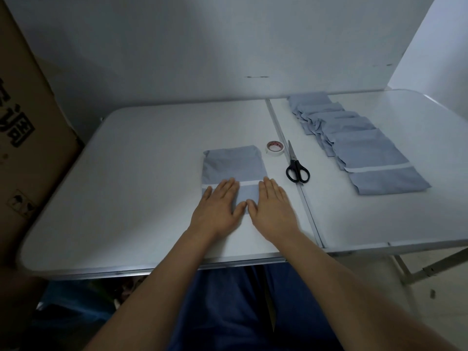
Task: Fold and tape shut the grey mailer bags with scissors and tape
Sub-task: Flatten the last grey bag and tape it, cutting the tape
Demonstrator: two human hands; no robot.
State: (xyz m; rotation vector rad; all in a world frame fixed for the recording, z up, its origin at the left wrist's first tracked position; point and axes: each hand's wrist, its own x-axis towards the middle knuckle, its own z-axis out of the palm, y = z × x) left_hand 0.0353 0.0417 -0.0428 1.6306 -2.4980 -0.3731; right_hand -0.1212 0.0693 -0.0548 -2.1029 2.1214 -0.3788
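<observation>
Both the left hand (pixel 219 206) and the right hand (pixel 272 205) lie spread flat on the near end of a grey mailer bag (pixel 233 164) on the white counter (pixel 141 173), hiding its lower edge. Just right lie a tape roll (pixel 275 148), its red print unreadable, and scissors (pixel 296 165). The cardboard box (pixel 22 127) at left bears cut-off black characters.

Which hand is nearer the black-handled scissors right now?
Right. The right hand lies flat on the grey mailer bag, just below-left of the black-handled scissors. The left hand presses the same bag further left, with the right hand between it and the scissors.
</observation>
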